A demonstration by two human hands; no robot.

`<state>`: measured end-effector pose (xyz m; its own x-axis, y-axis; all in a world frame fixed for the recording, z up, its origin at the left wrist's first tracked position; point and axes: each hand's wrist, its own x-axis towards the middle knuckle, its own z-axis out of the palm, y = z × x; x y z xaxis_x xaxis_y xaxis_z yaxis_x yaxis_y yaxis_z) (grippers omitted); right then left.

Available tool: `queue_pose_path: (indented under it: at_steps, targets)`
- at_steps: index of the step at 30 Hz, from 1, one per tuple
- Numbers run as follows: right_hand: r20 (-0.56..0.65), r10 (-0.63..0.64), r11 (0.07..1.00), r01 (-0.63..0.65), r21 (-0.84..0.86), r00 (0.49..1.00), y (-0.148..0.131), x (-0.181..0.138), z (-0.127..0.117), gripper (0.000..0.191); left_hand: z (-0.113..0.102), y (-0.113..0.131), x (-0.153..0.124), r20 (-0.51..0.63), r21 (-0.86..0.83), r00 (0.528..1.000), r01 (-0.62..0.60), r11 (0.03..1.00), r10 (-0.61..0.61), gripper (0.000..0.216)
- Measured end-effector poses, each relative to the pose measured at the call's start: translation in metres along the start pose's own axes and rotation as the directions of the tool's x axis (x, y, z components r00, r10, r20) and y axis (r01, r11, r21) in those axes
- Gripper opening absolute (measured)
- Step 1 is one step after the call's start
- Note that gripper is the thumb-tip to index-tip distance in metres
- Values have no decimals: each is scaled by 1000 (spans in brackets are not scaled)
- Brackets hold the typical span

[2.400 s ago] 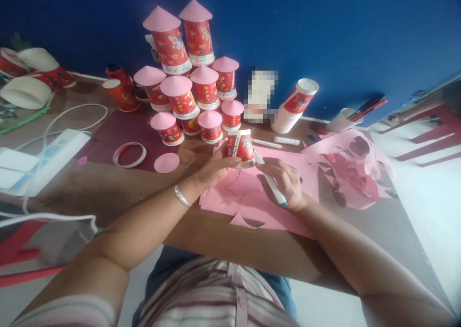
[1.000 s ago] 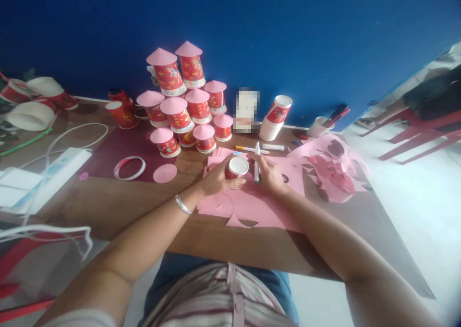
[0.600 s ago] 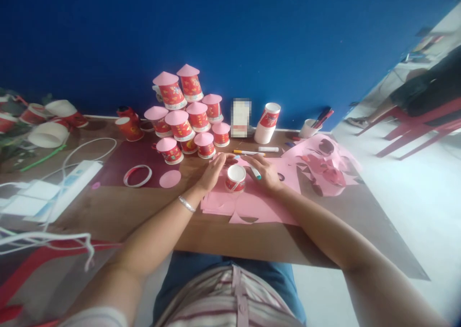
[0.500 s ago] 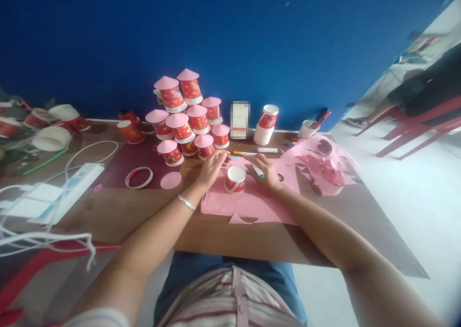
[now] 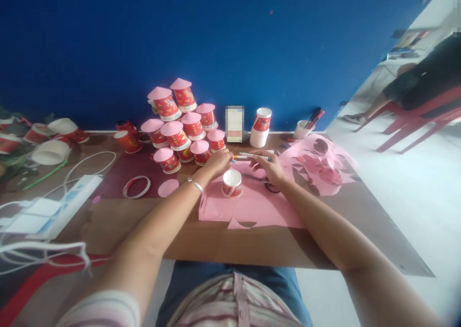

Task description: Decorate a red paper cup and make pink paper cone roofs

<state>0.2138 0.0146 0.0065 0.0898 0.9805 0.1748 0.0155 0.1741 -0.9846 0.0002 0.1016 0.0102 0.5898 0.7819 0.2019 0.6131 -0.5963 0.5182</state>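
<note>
My right hand (image 5: 271, 167) grips a white marker (image 5: 252, 156) with a teal end, held sideways and pointing left. My left hand (image 5: 220, 163) has its fingers drawn together close to the marker's other end. A small light-blue piece (image 5: 233, 161) shows at those fingertips; whether they grip it I cannot tell. A yellow-orange and white pen (image 5: 236, 157) lies just past the fingers. Between my forearms, a red patterned paper cup (image 5: 232, 188) stands with its white mouth up on stacked pink paper (image 5: 248, 209). Scissors (image 5: 272, 187) lie beneath my right hand.
Several red cups with pink cone roofs (image 5: 173, 130) are stacked at the back left. A phone (image 5: 235, 125), upright cups (image 5: 261, 123) and a pen cup (image 5: 302, 129) line the wall. Pink scraps (image 5: 320, 166) lie right; a tape ring (image 5: 137, 187) and power strip (image 5: 72, 204) lie left.
My right hand has brought the marker up and turned it sideways toward my left hand. The left fingers have closed near the light-blue piece. The scissors under my right hand show more.
</note>
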Motion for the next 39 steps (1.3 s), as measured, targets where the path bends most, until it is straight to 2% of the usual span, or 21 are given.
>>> queue_pose_path:
  at_steps: [8,16,28,33,39]
  targets:
    - [-46,76,995,-73,69,996,6,9,-3,32,11,-8,-2,-69,-184,997,-44,982,32,12]
    - [-29,110,994,-109,25,994,5,10,-4,31,26,-19,-4,-109,-295,994,-30,955,-2,14]
    - [6,112,993,-111,-50,994,5,9,-6,27,25,-16,-6,-128,-297,992,-56,953,18,12]
    - [50,127,990,-123,-71,991,1,6,-2,32,26,-12,-8,-140,-249,986,-119,961,85,8]
    - [20,109,994,-109,-30,994,10,11,-6,39,23,-13,-9,-216,-194,966,-183,964,140,8]
